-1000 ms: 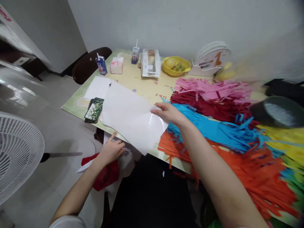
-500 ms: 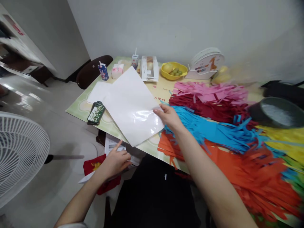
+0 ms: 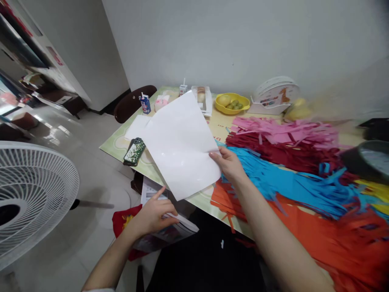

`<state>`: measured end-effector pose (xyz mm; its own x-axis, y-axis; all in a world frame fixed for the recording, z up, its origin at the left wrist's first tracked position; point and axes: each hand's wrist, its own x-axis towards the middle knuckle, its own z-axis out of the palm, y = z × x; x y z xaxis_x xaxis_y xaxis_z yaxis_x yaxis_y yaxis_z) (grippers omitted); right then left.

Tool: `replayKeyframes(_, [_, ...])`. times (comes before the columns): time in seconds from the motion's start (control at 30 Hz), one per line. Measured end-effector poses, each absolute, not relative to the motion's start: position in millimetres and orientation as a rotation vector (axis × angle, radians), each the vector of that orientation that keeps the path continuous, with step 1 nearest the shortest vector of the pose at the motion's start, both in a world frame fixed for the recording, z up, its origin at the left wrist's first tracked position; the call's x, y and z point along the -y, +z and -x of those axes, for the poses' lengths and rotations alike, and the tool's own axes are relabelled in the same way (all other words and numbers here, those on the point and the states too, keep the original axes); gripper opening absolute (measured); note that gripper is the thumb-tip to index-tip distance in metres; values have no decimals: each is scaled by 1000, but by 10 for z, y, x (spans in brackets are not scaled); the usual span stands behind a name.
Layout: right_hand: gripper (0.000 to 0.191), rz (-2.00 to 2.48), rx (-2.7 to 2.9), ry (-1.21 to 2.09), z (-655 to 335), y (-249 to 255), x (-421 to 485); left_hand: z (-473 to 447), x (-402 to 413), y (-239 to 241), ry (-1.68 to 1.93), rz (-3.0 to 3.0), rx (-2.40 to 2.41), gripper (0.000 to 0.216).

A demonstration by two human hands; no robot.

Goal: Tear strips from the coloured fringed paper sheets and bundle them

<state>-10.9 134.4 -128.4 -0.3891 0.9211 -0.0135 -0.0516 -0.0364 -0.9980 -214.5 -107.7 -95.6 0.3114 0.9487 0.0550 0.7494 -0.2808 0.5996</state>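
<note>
My right hand (image 3: 227, 164) pinches the right edge of a glossy white sheet (image 3: 182, 138) between thumb and fingers. The sheet is tilted and bends near the grip, its far corner raised. Below the table's front edge is my left hand (image 3: 158, 215), open, its index finger stretched toward the sheet's lower edge. Just under that hand lies a white-edged, booklet-like item (image 3: 182, 227); whether the hand touches it I cannot tell. More white paper (image 3: 136, 126) rests on the table beyond the sheet, beside a phone in a green patterned case (image 3: 134, 152).
Fringed paper in pink (image 3: 285, 132), dark red, blue (image 3: 273, 174) and orange (image 3: 304, 227) covers the table's right side. Along the wall stand drink cartons (image 3: 145, 103), packaged bread (image 3: 201, 97), a yellow fruit bowl (image 3: 232, 104) and a fan rack (image 3: 270, 101). A floor fan (image 3: 36, 202) stands left.
The view has shifted, so the table appears lower and farther right. The white sheet has lifted and curved in my right hand. More of the booklet-like item shows under my left hand.
</note>
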Motion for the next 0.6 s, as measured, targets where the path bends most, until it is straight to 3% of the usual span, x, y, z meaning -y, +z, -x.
replayKeyframes(0.17, [41,1094,1859,1382,66,-1429,-1449,2253,993,-827,595,-2055,-1554,23])
replayKeyframes(0.33, [20,1263,2197,1125,118,-1522,-1663,2431,573,-1077,547,-1934,-1467,22])
replayKeyframes(0.5, [41,1168,2384,709,493,-1497,-1369,2487,380,-1405,516,-1870,-1477,19])
replayKeyframes(0.6, [38,945,2540,649,829,-1557,-985,2481,388,-1447,547,-1842,-1452,18])
